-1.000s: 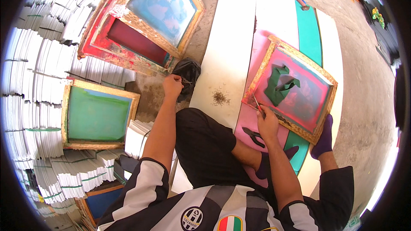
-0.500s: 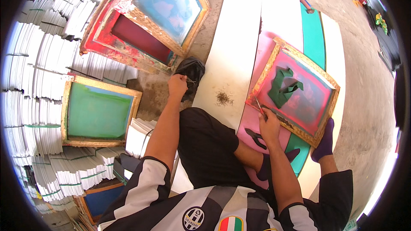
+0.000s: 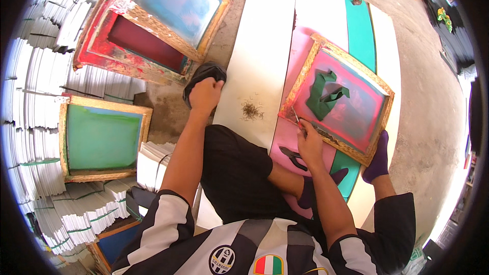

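Observation:
My right hand (image 3: 309, 141) is closed around a thin, slim tool (image 3: 296, 115); its tip meets the near left corner of a wooden screen-printing frame (image 3: 351, 63). The frame's mesh is pinkish and stained, with a folded dark green cloth (image 3: 326, 94) lying on it. Over at the left, my left hand (image 3: 206, 94) is closed at a black, crumpled bag-like thing (image 3: 197, 75); what its fingers hold is hidden. Dark pliers (image 3: 293, 158) lie just below the frame. A small heap of thin metal bits (image 3: 251, 110) rests on the white board (image 3: 257, 46) between my hands.
More printing frames stand at the left: a blue one (image 3: 175, 5), a red one (image 3: 97, 35) and a green one (image 3: 69, 137). Bundled paper stacks (image 3: 38, 74) fill the left side. My sock-covered foot (image 3: 377, 163) touches the frame's near right corner.
My left hand has moved onto the black bag-like thing; a thin item showed at its fingertips before. The whole view has shifted a little. My right hand stays at the frame's corner.

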A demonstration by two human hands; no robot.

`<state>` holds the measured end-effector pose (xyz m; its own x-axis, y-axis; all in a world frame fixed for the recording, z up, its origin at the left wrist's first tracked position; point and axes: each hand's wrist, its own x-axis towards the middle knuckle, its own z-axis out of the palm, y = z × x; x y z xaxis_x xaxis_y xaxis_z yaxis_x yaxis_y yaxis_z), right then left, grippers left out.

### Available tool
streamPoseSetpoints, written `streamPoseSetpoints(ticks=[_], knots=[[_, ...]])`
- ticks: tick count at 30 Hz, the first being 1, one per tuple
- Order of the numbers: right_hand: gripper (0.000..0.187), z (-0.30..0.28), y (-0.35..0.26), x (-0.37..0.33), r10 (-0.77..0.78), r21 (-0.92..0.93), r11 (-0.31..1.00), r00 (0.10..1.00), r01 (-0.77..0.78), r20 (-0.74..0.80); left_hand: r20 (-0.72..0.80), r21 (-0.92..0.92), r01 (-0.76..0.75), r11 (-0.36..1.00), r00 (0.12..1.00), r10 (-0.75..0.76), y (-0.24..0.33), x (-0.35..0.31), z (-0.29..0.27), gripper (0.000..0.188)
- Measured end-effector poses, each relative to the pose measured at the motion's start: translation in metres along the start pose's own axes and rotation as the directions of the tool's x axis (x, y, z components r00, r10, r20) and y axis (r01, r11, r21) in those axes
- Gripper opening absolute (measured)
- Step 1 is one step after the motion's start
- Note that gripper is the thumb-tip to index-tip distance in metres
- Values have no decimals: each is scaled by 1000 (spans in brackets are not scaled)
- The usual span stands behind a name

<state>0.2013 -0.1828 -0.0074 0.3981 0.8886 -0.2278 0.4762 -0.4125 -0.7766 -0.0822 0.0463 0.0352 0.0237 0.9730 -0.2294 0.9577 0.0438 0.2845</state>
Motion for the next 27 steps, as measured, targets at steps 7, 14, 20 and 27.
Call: streamPoseSetpoints(ticks=[7,14,20,27], knots=[[38,-1,4,7,-59,-83,994,995,65,79,414,-250,-321,913,817,401,89,-11,70,40],[40,-5,-9,11,-67,-231,968,987,100,143,700,-238,-298,924,607,376,108,8,104,38],[36,-8,-24,13,-30,-284,956,990,68,137,820,-290,-211,934,449,356,107,17,108,33],[36,-5,-23,15,8,-377,925,987,54,162,869,-231,-267,936,376,322,117,24,107,35]])
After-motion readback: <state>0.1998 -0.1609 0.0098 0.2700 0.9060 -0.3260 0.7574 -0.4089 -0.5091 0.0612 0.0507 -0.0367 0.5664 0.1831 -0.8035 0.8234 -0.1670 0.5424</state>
